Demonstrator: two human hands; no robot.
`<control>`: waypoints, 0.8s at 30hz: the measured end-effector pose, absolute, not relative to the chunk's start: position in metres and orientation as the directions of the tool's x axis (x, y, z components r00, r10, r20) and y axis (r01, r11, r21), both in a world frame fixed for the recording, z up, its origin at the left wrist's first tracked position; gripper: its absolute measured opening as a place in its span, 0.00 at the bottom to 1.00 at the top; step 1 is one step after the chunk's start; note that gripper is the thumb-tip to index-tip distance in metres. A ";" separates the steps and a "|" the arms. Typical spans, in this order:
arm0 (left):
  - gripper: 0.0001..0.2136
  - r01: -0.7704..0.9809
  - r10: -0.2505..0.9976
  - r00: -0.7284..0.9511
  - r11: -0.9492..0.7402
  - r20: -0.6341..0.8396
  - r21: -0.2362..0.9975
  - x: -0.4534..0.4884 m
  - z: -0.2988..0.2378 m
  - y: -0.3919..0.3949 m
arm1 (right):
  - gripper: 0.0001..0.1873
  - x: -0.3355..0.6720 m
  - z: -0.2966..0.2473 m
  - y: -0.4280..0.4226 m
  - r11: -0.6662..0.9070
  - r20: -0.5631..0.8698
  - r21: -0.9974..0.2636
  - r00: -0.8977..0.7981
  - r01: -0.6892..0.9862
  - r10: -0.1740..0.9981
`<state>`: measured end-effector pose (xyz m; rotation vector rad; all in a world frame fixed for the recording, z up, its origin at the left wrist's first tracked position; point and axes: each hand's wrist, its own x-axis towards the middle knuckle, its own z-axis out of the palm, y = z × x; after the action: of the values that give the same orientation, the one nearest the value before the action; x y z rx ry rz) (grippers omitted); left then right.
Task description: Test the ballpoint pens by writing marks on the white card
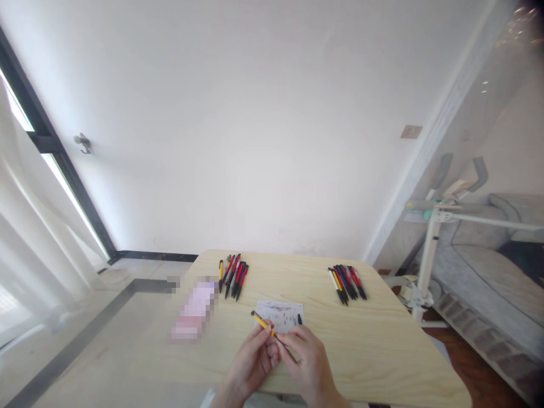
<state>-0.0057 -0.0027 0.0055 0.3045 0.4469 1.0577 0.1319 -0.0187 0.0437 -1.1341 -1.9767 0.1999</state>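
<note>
Near the table's front edge, a yellow pen (pixel 260 319) with a black end slants between my two hands. My left hand (pixel 256 354) is closed on its yellow barrel, thumb on top. The fingers of my right hand (pixel 308 357) pinch its lower, dark end, most of which they cover. Behind the hands lies a white printed sheet (pixel 278 309), partly hidden by them. A small black piece (pixel 300 319) shows just above my right knuckles; I cannot tell whether it lies on the sheet or is in the hand.
On the wooden table (pixel 374 345), one bunch of pens (pixel 233 277) lies at the back left and another bunch of pens (pixel 346 283) at the back right. A blurred-out pinkish patch (pixel 195 311) covers the left edge. White exercise equipment (pixel 429 255) and a grey sofa (pixel 480 266) stand to the right.
</note>
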 end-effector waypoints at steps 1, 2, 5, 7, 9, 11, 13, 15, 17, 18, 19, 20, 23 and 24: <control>0.04 -0.765 0.886 0.418 0.462 -0.200 0.448 -0.005 0.006 -0.003 | 0.09 0.132 0.044 -0.019 0.586 0.585 -0.478 -0.260 0.655 0.768; 0.04 -0.765 0.886 0.421 0.463 -0.196 0.448 -0.005 0.007 -0.003 | 0.10 0.132 0.044 -0.019 0.590 0.591 -0.460 -0.267 0.663 0.761; 0.03 -0.760 0.879 0.435 0.475 -0.197 0.443 -0.005 0.007 -0.002 | 0.10 0.133 0.044 -0.020 0.600 0.607 -0.431 -0.275 0.674 0.745; 0.03 -0.757 0.873 0.441 0.487 -0.210 0.436 -0.005 0.006 -0.001 | 0.10 0.134 0.044 -0.020 0.598 0.605 -0.424 -0.278 0.680 0.746; 0.02 -0.757 0.870 0.445 0.493 -0.214 0.429 -0.005 0.005 -0.001 | 0.10 0.134 0.044 -0.020 0.590 0.594 -0.419 -0.283 0.690 0.753; 0.02 -0.755 0.868 0.452 0.494 -0.203 0.430 -0.005 0.004 -0.002 | 0.10 0.134 0.043 -0.021 0.584 0.587 -0.416 -0.285 0.697 0.758; 0.02 -0.753 0.870 0.456 0.489 -0.187 0.440 -0.005 0.003 -0.002 | 0.11 0.133 0.042 -0.022 0.583 0.585 -0.417 -0.285 0.697 0.759; 0.02 -0.748 0.872 0.457 0.484 -0.176 0.455 -0.005 0.003 -0.002 | 0.11 0.134 0.040 -0.023 0.584 0.584 -0.419 -0.286 0.696 0.760; 0.02 -0.740 0.871 0.459 0.484 -0.175 0.467 -0.005 0.003 -0.002 | 0.11 0.134 0.039 -0.024 0.586 0.587 -0.418 -0.286 0.694 0.757; 0.03 -0.736 0.870 0.461 0.486 -0.177 0.472 -0.005 0.003 -0.002 | 0.11 0.134 0.038 -0.024 0.590 0.593 -0.416 -0.286 0.692 0.753; 0.03 -0.732 0.868 0.462 0.488 -0.180 0.475 -0.005 0.004 -0.002 | 0.11 0.134 0.037 -0.024 0.597 0.604 -0.413 -0.283 0.688 0.745; 0.04 -0.730 0.867 0.463 0.490 -0.184 0.476 -0.005 0.004 -0.002 | 0.10 0.134 0.037 -0.023 0.604 0.617 -0.409 -0.280 0.685 0.735; 0.05 -0.728 0.862 0.466 0.501 -0.199 0.468 -0.006 0.005 -0.003 | 0.10 0.134 0.035 -0.023 0.625 0.648 -0.399 -0.277 0.671 0.710; 0.05 -0.728 0.860 0.467 0.506 -0.204 0.462 -0.006 0.005 -0.003 | 0.10 0.134 0.034 -0.023 0.629 0.650 -0.401 -0.278 0.666 0.707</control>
<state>-0.0057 -0.0031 0.0046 0.3322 0.4423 0.9963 0.1341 -0.0231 0.0343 -1.0771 -2.0021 0.0619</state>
